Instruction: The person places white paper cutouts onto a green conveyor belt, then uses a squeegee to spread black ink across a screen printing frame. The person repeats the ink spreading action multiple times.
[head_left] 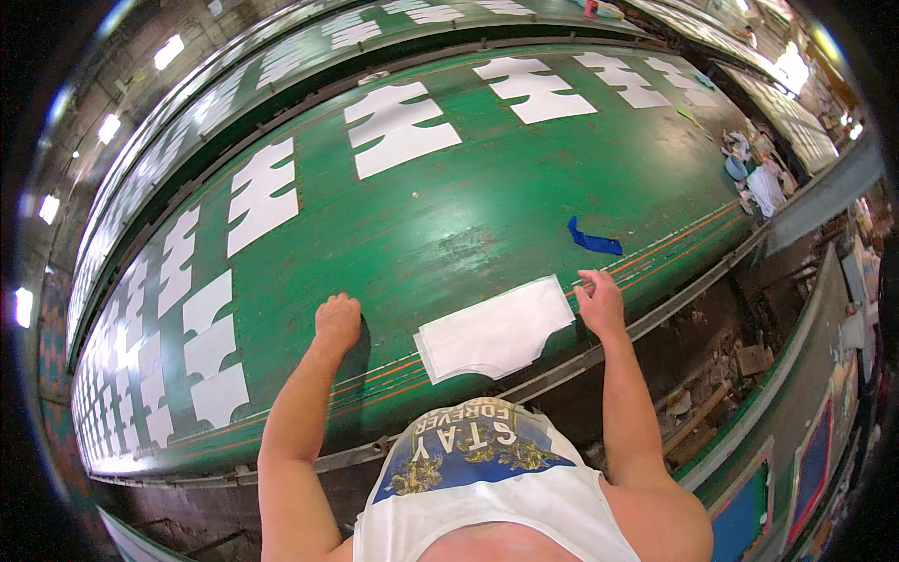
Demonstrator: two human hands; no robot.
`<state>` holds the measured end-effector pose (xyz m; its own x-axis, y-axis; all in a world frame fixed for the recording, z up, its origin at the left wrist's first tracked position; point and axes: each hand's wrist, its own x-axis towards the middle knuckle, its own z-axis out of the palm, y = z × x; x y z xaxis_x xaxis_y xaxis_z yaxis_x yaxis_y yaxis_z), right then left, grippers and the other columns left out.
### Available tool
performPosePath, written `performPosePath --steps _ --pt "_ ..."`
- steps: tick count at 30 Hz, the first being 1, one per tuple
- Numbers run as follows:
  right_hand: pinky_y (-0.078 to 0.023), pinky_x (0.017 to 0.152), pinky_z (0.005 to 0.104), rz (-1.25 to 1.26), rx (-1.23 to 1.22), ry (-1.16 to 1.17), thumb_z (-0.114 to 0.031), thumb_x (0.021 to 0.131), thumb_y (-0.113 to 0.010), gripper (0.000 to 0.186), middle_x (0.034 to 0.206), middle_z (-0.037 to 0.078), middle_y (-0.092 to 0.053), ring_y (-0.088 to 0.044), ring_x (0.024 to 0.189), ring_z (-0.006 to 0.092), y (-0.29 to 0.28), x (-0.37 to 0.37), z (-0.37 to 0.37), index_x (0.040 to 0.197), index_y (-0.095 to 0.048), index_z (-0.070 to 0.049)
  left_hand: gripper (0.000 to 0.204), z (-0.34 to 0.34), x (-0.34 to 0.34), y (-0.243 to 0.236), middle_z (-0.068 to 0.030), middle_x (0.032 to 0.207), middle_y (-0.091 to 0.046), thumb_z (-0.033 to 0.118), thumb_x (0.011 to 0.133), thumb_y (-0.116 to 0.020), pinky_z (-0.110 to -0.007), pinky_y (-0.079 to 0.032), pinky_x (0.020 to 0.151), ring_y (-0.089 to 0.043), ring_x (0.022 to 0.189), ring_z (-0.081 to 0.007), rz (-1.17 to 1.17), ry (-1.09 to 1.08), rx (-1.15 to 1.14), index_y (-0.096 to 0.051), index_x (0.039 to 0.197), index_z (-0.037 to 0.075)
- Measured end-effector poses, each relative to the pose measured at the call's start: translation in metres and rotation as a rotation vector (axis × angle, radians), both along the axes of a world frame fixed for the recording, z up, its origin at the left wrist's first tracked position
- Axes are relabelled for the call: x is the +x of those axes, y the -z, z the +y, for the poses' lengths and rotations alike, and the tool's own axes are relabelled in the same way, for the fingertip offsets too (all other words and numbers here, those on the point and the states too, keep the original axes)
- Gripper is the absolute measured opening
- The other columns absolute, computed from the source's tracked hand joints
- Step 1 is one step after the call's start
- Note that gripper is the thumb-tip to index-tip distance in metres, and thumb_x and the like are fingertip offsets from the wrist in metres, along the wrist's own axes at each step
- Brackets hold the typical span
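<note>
My left hand point(339, 318) is over the green table point(449, 234), left of a stack of white cut fabric pieces point(492, 328), with its fingers curled under; whatever they hold, if anything, is hidden. My right hand point(596, 298) is just beside the stack's right end, fingers apart and bent, holding nothing visible. The stack lies at the table's near edge in front of me. A dark blue cloth strip point(592, 242) lies beyond my right hand.
White pieces point(403, 131) lie in rows along the table's far side and left end point(211, 370). A pile of cloths with a blue container point(735, 169) is at the right end. A metal rail point(655, 318) runs along the near edge. Framed screens point(815, 450) stand at lower right.
</note>
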<state>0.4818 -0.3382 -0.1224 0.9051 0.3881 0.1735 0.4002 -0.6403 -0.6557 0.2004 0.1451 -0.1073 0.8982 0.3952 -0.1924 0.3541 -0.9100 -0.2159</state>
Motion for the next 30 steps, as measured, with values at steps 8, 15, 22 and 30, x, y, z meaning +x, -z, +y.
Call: performPosePath --steps 8,15,22,30 --pt "-0.060 0.094 0.0484 0.024 -0.127 -0.099 -0.013 0.095 -0.079 0.032 0.120 0.017 -0.074 -0.075 0.107 0.0374 -0.021 0.004 0.015 0.126 -0.075 -0.004 0.021 -0.067 0.047 -0.031 -0.0224 0.115 -0.077 0.017 0.089 -0.070 -0.055 -0.063 0.090 -0.076 0.106 -0.0428 -0.106 -0.036 -0.392 -0.076 0.104 0.004" --pt "-0.059 0.095 0.0473 -0.186 -0.294 -0.374 -0.012 0.092 -0.077 0.026 0.112 0.016 -0.075 -0.073 0.109 0.0367 -0.014 0.042 0.046 0.116 -0.081 -0.006 0.033 -0.291 0.094 -0.051 -0.0198 0.116 -0.074 0.010 0.085 -0.080 -0.052 -0.056 0.108 -0.072 0.108 -0.0443 -0.143 1.021 -1.159 -0.074 0.117 0.006" --pt "-0.060 0.090 0.0516 -0.090 -0.465 -0.328 -0.015 0.090 -0.076 0.014 0.104 0.015 -0.075 -0.074 0.105 0.0385 0.004 0.040 0.059 0.101 -0.081 -0.009 0.023 -0.226 0.066 -0.009 -0.0162 0.111 -0.073 0.025 0.094 -0.075 -0.053 -0.057 0.097 -0.071 0.111 -0.0386 -0.313 0.579 -0.589 -0.075 0.108 0.008" --pt "-0.060 0.086 0.0522 -0.198 -0.365 -0.405 -0.019 0.088 -0.077 0.012 0.101 0.015 -0.073 -0.074 0.098 0.0385 -0.048 0.023 0.048 0.091 -0.075 -0.008 0.027 -0.196 0.057 0.025 -0.0161 0.132 -0.070 0.013 0.095 -0.072 -0.053 -0.055 0.106 -0.066 0.123 -0.0386 -0.455 0.250 -0.494 -0.073 0.122 0.009"
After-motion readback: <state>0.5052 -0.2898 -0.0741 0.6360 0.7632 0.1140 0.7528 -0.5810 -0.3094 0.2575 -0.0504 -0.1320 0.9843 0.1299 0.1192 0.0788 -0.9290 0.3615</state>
